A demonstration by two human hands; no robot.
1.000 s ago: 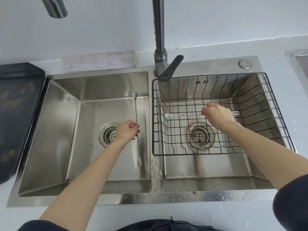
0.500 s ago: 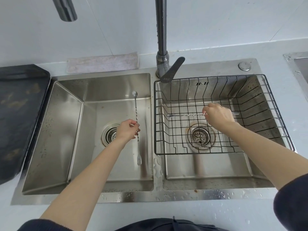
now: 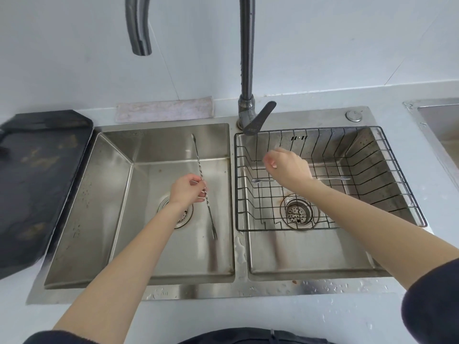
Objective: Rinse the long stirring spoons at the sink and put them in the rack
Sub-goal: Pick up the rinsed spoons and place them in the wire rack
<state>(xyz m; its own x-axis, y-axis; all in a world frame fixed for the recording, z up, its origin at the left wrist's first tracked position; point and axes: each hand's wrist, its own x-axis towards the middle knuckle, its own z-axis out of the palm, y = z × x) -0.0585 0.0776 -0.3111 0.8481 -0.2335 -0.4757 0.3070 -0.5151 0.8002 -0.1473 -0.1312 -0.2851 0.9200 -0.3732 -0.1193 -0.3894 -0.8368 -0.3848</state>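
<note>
My left hand (image 3: 189, 190) grips a long twisted-stem stirring spoon (image 3: 200, 170) by its middle over the left sink basin (image 3: 104, 194); the bowl end points away from me and the forked end toward me. A second stirring spoon (image 3: 332, 179) lies crosswise on the bottom wires of the black wire rack (image 3: 372, 170) in the right basin. Its middle is hidden by my right wrist. My right hand (image 3: 285, 165) hovers above that spoon with loosely curled fingers and nothing in it, a little below the faucet handle (image 3: 259, 117).
The faucet neck (image 3: 246, 58) rises between the basins and its spout (image 3: 139, 28) hangs over the left one; no water runs. A dark tray (image 3: 37, 175) lies left of the sink, a cloth (image 3: 165, 109) behind it, and another steel basin (image 3: 439, 125) at far right.
My right hand let go of the second spoon, which now rests in the rack, and lifted up and left toward the faucet. My left hand still holds its spoon in about the same place.
</note>
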